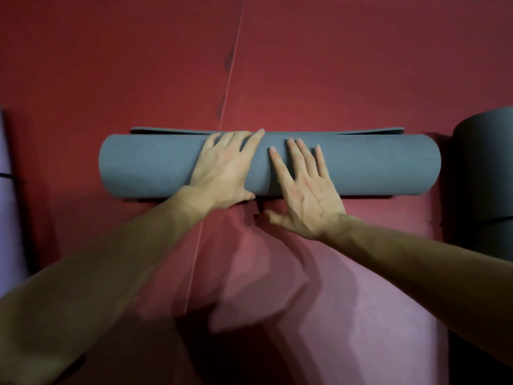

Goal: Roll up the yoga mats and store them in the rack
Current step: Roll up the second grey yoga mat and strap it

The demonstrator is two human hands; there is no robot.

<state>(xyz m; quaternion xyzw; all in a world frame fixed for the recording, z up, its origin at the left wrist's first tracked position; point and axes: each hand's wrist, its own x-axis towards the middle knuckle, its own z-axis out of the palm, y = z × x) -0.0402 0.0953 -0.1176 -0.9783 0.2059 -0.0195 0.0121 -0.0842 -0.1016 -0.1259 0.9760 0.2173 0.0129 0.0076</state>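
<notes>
Both our hands lie flat, holding nothing. The left hand spreads over the crown of the rolled mat, fingers straight and reaching its far edge, thumb down at the near side. The right hand sits just beside it, fingers splayed on the near face of the roll, heel and thumb hanging off toward the floor. We press rather than grip.

The mat lies crosswise in front of us on the red floor, rolled nearly all the way. Only a thin strip of its tail shows flat beyond the roll.

We judge it to be soft foam: light, springy and matte, so it should not slip, but it will probably try to uncoil once the pressure comes off. With both palms near the middle, the ends could loosen or telescope. For the lift we would take hold further out, one hand toward each end, fingers wrapped round with the loose edge pinned beneath them.

To the right stands a darker rolled mat. A pale purple surface shows at the left edge. A thin pale line crosses the floor. No rack is in view.
</notes>
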